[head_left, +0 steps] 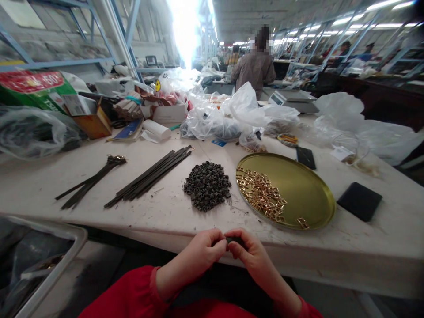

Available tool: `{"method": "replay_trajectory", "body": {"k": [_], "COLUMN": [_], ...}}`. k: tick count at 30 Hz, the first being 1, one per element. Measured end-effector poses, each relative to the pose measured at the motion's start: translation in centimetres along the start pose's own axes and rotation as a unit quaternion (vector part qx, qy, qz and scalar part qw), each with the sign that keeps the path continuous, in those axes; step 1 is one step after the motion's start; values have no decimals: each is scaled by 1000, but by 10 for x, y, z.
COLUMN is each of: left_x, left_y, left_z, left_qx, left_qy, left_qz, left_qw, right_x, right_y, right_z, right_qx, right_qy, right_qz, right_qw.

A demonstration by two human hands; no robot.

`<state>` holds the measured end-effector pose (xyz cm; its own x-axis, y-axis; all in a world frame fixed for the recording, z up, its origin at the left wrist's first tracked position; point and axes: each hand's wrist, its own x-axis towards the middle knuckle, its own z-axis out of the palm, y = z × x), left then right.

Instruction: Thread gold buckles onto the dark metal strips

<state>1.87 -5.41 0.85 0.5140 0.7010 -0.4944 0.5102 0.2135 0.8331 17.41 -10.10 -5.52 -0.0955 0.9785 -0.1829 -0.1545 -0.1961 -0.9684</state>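
Note:
My left hand (209,247) and my right hand (247,247) meet at the table's front edge, fingertips touching. Both are pinched closed around something small and dark, mostly hidden by the fingers. Just beyond them lies a heap of small dark loops (207,185). To its right, a round gold tray (301,185) holds many small gold rectangular buckles (265,194) on its left side, with a few near its front rim. Long dark strips (150,176) lie side by side left of the heap. Farther left is a second bundle of strips (92,183), gathered at its far end.
A black square pad (359,201) lies right of the tray, a smaller dark one (305,157) behind it. Clear plastic bags (215,123), a carton (168,113) and a scale (293,100) line the back. A white bin (53,282) stands lower left. A person (254,70) is beyond the table.

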Motion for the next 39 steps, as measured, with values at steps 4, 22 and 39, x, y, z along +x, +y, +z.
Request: {"method": "replay_trajectory", "body": {"k": [4,22,39], "left_x": [-3,37,29], "left_y": [5,4,8], "left_z": [-8,-13,2], "left_qx": [0,-85,-37], "left_qy": [-101,14,14], "left_qz": [-43,-54,-66], "left_qw": [994,995,997], "right_x": [4,65,122], "right_y": [1,-43,-50], "right_z": [-1,-89,-121], "right_qx": [169,-384,-577], "right_qy": [55,131,-4], "right_qz": [34,-55,25], "right_qw": [983,912,816]}}
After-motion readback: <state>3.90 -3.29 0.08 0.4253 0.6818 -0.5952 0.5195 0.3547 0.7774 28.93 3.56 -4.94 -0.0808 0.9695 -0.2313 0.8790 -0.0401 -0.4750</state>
